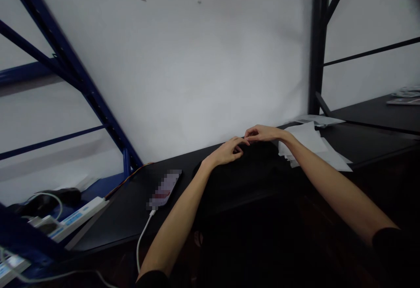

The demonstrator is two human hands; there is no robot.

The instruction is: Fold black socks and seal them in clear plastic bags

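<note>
A dark, soft-looking black fabric item (243,178) lies over the front of the black table, its outline partly lost in the dark; whether it is a bag or a garment I cannot tell. At its far edge, my left hand (227,150) has its fingers curled in, thumb near the forefinger. My right hand (262,133) meets it there with fingers pinched together, the fingertips of both hands nearly touching. Both seem to grip the item's top edge, though the exact spot between the fingers is too small to make out.
A phone (166,189) with a white charging cable (143,235) lies left on the black table (131,200). White papers (306,141) lie to the right. Power strips (78,219) sit far left by a blue metal frame (95,100). A black post (317,43) stands right, before a white wall.
</note>
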